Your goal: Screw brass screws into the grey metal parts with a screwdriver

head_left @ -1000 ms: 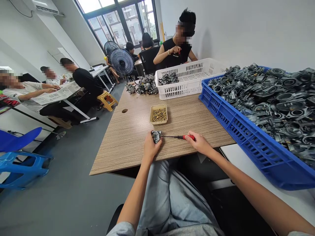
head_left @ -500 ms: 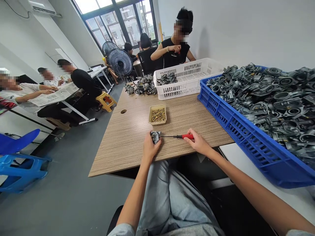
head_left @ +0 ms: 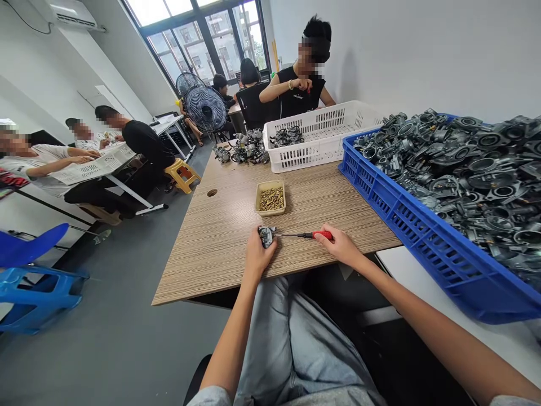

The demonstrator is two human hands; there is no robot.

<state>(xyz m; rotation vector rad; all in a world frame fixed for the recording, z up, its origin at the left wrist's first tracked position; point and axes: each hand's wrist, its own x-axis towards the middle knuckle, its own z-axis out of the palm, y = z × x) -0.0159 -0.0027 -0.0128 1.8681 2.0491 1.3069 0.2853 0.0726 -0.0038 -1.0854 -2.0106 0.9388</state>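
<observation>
- One small grey metal part point(head_left: 267, 237): clamped between thumb and fingers of the left hand point(head_left: 258, 255).
- One red-handled, thin-shafted screwdriver point(head_left: 305, 235): handle wrapped by the right hand point(head_left: 341, 246), tip at the part's right edge.

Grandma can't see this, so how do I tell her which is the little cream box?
On the striped brown wooden table, find the slatted white plastic basket. Between it and the person's left hand sits the little cream box. The basket holds grey metal parts; the box, tiny gold-coloured pieces.
</observation>
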